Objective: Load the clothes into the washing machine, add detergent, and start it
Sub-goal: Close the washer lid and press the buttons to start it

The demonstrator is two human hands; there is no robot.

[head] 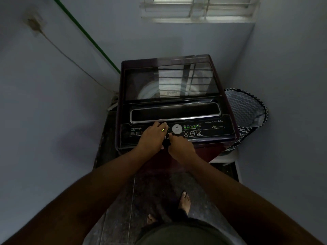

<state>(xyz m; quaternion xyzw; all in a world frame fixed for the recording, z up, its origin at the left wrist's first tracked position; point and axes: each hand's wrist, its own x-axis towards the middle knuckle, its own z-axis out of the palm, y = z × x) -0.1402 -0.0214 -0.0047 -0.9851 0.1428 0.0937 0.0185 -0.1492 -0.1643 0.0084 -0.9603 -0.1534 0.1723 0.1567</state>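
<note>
Your left hand (153, 136) rests spread on the washing machine (175, 103)'s control panel (208, 129), while your right hand (180, 147), fingers curled, presses a button with one fingertip.

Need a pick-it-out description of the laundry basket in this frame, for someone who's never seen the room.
Start at the dark top-loading washing machine in the corner under the window. Look just past its right side, against the right wall: the laundry basket stands there, partly hidden by the machine. It is the only patterned thing nearby, with black-and-white zigzag fabric and a dark scalloped rim.
</note>
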